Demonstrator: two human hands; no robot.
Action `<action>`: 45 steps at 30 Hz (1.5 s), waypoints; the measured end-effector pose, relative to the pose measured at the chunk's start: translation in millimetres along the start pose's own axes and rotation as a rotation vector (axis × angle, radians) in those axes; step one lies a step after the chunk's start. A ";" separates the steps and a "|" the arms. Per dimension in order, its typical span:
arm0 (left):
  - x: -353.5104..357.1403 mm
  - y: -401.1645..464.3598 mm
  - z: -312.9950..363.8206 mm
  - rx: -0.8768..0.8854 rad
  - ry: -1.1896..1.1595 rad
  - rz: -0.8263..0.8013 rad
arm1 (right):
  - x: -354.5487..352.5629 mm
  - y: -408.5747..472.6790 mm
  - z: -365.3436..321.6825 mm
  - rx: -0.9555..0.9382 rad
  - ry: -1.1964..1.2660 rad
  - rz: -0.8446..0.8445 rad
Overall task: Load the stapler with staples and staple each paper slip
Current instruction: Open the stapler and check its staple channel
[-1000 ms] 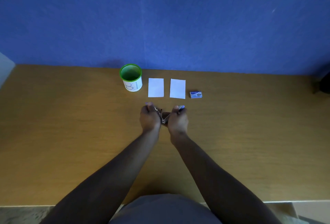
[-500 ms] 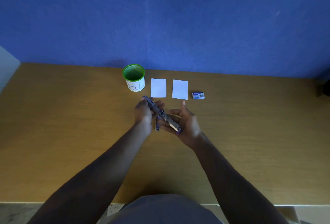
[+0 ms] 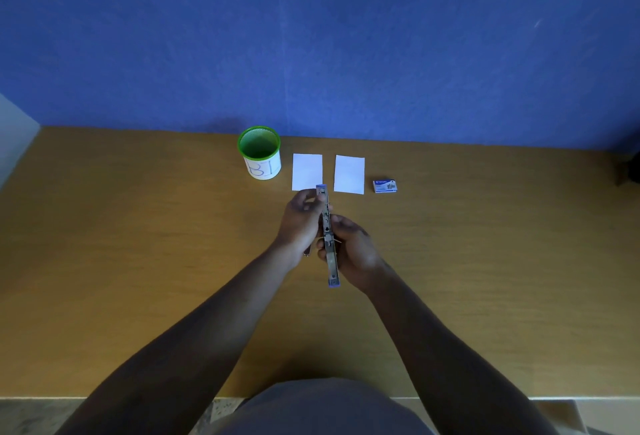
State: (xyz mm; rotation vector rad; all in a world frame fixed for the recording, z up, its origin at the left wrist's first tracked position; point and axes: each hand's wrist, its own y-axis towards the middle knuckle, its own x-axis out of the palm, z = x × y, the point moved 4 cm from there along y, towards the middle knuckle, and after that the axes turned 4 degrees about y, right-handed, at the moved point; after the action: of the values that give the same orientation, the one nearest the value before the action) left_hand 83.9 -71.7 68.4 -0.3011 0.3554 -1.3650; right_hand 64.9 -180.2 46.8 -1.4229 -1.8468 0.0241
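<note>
— Blue wall is filling the back, and a wooden table is running under everything. What is sitting on it?

— Going down in size: a green cup is standing at the far edge, two slips are lying flat just right of it, side by side and apart, and a small staple box is resting beyond the right slip.

— And the hands?

— Both are holding the stapler above the table, near the slips. It is lying swung open into one long line, pointing away from the person. The left hand is curling its fingers round the far half, near the blue tip that is overlapping the left slip's near edge in view. The right hand is wrapping round the near half from the right side.

— How far along is the job looking?

— Early, I'd judge. The stapler is being opened for loading, but the box is sitting well apart, looking shut and untouched. Whether any staples are lying in the channel, I cannot tell. Neither slip is showing a staple, so loading, closing and both staplings seem left to do.
</note>
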 end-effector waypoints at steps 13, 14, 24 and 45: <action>7.0 -10.0 12.5 0.552 0.575 0.128 | -11.8 3.3 4.5 -0.040 0.082 0.090; 6.9 -10.1 12.6 0.559 0.587 0.125 | -12.0 4.0 4.8 -0.039 0.094 0.097; 5.9 -7.3 13.1 0.562 0.652 0.155 | -11.3 0.8 8.8 -0.003 0.117 0.121; 9.3 -22.1 5.4 0.609 0.624 0.010 | -20.5 3.6 16.7 0.014 0.125 0.268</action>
State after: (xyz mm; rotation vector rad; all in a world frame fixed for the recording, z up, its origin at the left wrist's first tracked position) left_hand 68.0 -84.7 81.7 0.6440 0.4293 -1.4678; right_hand 59.3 -188.6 22.0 -1.6155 -1.5425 0.0801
